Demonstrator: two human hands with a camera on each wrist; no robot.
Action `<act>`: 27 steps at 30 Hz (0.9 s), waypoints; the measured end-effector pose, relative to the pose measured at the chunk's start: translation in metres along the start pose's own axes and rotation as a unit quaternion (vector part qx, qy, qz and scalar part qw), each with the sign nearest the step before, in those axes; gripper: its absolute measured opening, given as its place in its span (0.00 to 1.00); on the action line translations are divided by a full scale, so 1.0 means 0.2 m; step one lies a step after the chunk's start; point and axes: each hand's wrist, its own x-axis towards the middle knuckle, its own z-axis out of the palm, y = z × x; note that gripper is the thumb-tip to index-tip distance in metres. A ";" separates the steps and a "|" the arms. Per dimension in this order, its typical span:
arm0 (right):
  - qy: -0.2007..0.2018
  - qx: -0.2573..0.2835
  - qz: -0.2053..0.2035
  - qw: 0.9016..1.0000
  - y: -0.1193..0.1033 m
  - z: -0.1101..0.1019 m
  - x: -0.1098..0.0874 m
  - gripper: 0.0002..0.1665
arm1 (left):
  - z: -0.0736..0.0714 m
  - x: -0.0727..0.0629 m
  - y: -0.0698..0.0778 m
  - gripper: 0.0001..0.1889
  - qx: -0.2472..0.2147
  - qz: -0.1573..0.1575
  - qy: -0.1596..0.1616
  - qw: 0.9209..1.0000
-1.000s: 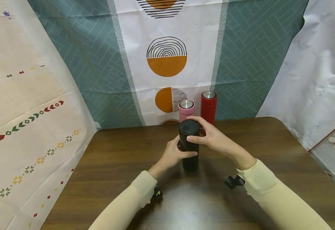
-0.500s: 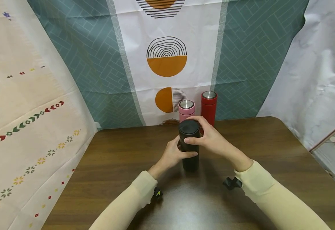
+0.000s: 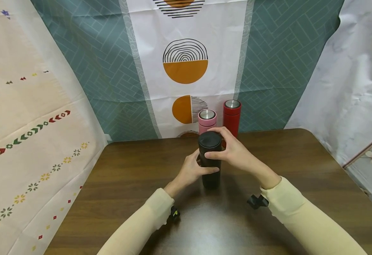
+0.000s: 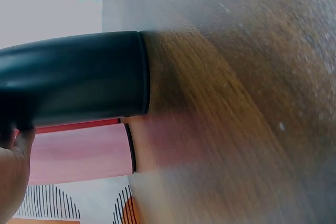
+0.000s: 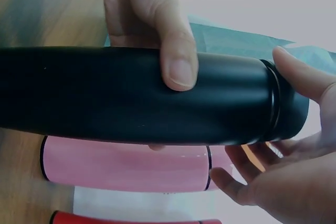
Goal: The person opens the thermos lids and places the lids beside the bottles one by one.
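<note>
A black thermos flask (image 3: 212, 179) stands upright on the table in the head view. My left hand (image 3: 189, 170) grips its body from the left, the thumb lying across the front. Up at the lid (image 5: 294, 106), my right hand (image 3: 237, 150) holds the flask's top between thumb and fingers. In the right wrist view the left thumb (image 5: 179, 66) presses on the black body. Only the flask's lower part shows in the left wrist view, with part of the left hand (image 4: 13, 177) at the edge.
Behind the black flask stands a pink thermos flask (image 3: 207, 122) with a steel-topped lid. A taller red thermos flask (image 3: 232, 118) is beside it to the right. The brown wooden table (image 3: 134, 177) backs onto a patterned cloth (image 3: 109, 88).
The right hand has turned slightly about the lid, its thumb shifting left, and its wrist has drawn in a little. The left hand and the flask hold their place.
</note>
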 end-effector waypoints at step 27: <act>0.013 -0.019 0.014 1.000 -0.01 0.02 0.00 0.47 | 0.01 0.05 -0.20 0.36 0.010 0.016 0.002 1.000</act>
